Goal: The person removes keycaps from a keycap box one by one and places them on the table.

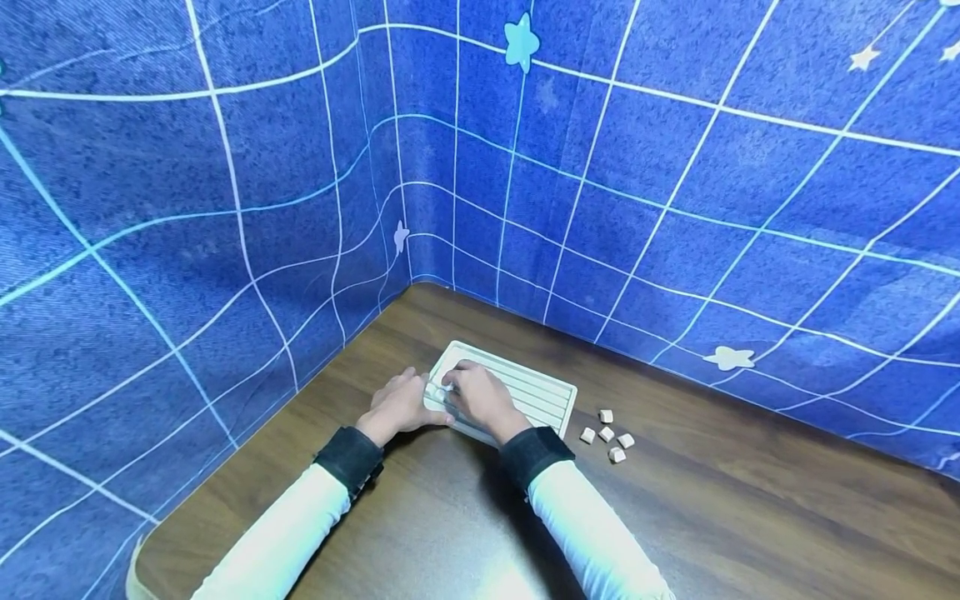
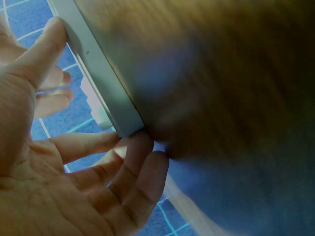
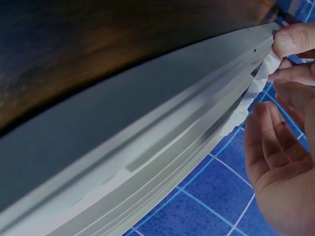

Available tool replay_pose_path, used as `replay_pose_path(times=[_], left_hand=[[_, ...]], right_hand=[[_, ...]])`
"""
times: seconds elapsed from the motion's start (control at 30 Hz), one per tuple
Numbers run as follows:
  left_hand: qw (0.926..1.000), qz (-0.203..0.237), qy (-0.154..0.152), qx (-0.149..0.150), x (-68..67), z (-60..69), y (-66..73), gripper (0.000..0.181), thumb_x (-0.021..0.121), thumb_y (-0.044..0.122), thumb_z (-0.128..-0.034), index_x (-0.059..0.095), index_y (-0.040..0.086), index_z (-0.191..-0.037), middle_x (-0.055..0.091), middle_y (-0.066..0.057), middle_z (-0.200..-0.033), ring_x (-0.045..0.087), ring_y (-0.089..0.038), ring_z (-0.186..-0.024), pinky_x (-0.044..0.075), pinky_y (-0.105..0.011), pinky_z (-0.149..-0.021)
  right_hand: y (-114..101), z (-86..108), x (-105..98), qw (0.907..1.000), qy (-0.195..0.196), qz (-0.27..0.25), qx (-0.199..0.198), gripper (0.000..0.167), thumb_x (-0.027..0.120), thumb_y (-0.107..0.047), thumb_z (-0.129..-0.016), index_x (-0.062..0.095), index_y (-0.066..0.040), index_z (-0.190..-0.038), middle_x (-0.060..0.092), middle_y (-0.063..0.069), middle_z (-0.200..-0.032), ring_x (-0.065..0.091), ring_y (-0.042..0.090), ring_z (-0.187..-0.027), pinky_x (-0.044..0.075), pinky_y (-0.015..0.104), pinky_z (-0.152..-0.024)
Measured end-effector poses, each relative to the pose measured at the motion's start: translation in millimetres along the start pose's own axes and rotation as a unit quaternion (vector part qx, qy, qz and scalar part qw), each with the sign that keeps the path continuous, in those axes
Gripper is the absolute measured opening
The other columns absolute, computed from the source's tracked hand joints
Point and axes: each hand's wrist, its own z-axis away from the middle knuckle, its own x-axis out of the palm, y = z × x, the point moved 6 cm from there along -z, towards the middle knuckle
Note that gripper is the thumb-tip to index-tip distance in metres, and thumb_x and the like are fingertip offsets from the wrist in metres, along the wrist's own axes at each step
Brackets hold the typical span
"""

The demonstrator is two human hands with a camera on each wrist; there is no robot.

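Observation:
A white ribbed tray (image 1: 536, 393) lies on the table, crossed by long parallel grooves. My left hand (image 1: 397, 404) grips its left end; in the left wrist view the thumb rests on the long side wall and the bent fingers touch the short end of the tray (image 2: 101, 71). Small white keycap-like pieces (image 3: 253, 93) sit in a row at that end. Above them is my right hand (image 1: 482, 396), its fingers loosely bent. The right wrist view shows nothing between the fingers of this hand (image 3: 285, 157), though the contact at the pieces is partly hidden.
Several loose white keycap-like pieces (image 1: 606, 434) lie scattered to the right of the tray. The brown wooden table (image 1: 712, 500) meets a blue grid-patterned curtain (image 1: 630, 183) along its back and left sides.

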Motion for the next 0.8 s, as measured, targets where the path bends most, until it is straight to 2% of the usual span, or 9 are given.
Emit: replay_pose_path(times=[0.23, 0.37, 0.57, 0.67, 0.8], left_hand=[[0.9999, -0.007, 0.014, -0.001, -0.7, -1.0, 1.0, 0.07, 0.082, 0.055, -0.0682, 0.063, 0.011, -0.119, 0.061, -0.017, -0.118, 0.059, -0.037, -0.106, 0.053, -0.053, -0.077], [0.9998, -0.012, 0.017, 0.0, 0.5, -1.8, -0.3, 0.067, 0.081, 0.054, -0.0674, 0.064, 0.011, -0.116, 0.062, -0.017, -0.117, 0.06, -0.037, -0.106, 0.054, -0.053, -0.077], [0.9997, -0.02, 0.015, 0.005, 1.7, -2.9, -0.5, 0.069, 0.079, 0.053, -0.0693, 0.064, 0.01, -0.12, 0.062, -0.016, -0.124, 0.058, -0.039, -0.114, 0.054, -0.056, -0.081], [0.9996, -0.024, 0.014, 0.004, 1.2, -2.5, -0.3, 0.066, 0.079, 0.052, -0.0696, 0.064, 0.01, -0.118, 0.063, -0.015, -0.12, 0.059, -0.037, -0.109, 0.054, -0.055, -0.079], [0.9995, -0.028, 0.014, 0.004, 0.8, -3.1, -0.1, 0.065, 0.078, 0.051, -0.0706, 0.064, 0.009, -0.118, 0.064, -0.014, -0.122, 0.058, -0.037, -0.112, 0.054, -0.056, -0.081]], right_hand=[[-5.8, -4.3, 8.2, 0.9993, -0.034, 0.015, -0.01, 0.016, 0.069, -0.015, -0.089, 0.076, -0.017, -0.104, 0.068, 0.0, -0.105, 0.065, 0.013, -0.089, 0.056, 0.025, -0.076], [-8.3, -6.6, 14.1, 0.9985, -0.044, 0.028, -0.013, 0.013, 0.067, -0.017, -0.092, 0.076, -0.019, -0.101, 0.067, -0.001, -0.103, 0.065, 0.012, -0.087, 0.055, 0.025, -0.074], [-12.4, -8.7, 18.9, 0.9977, -0.041, 0.053, -0.012, 0.015, 0.063, -0.016, -0.092, 0.076, -0.019, -0.1, 0.064, -0.001, -0.099, 0.065, 0.014, -0.083, 0.056, 0.027, -0.074], [-13.5, -9.2, 19.5, 0.9974, -0.043, 0.057, 0.001, 0.014, 0.064, -0.017, -0.092, 0.075, -0.018, -0.1, 0.064, 0.0, -0.099, 0.065, 0.017, -0.083, 0.056, 0.029, -0.074], [-12.9, -10.3, 20.5, 0.9965, -0.043, 0.069, 0.02, 0.012, 0.065, -0.02, -0.091, 0.073, -0.018, -0.1, 0.066, 0.001, -0.101, 0.066, 0.02, -0.084, 0.057, 0.032, -0.072]])
